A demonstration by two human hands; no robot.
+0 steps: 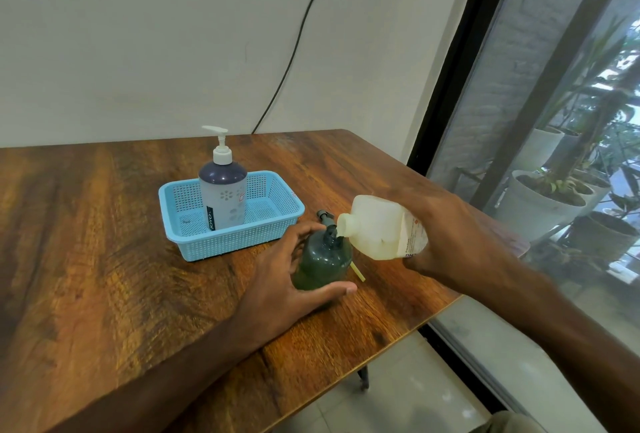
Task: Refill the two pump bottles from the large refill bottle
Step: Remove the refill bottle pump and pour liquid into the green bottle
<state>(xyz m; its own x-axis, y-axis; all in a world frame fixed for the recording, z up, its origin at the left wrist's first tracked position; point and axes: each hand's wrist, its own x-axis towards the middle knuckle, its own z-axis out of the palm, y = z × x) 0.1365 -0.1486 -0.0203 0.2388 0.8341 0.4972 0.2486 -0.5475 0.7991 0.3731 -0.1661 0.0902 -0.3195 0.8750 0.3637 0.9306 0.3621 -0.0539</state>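
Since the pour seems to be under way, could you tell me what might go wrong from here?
1. The refill bottle, tipped in the right hand, has a mouth about as wide as the dark green bottle's narrow neck; liquid could run down onto the wooden table.
2. The green bottle stands near the table's edge, steadied only by the left hand; a nudge might tip it.
3. Its dark wall hides the level, so overfilling is possible.

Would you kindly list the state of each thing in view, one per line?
Refill bottle: uncapped, tipped over, mouth at the green bottle's neck.
Green bottle: upright on the table, pump removed.
Green bottle's pump: lying on the table behind it.
Blue pump bottle: upright in the basket, pump on.
Basket: upright.
Left hand: steadying the green bottle.
Right hand: gripping the refill bottle.
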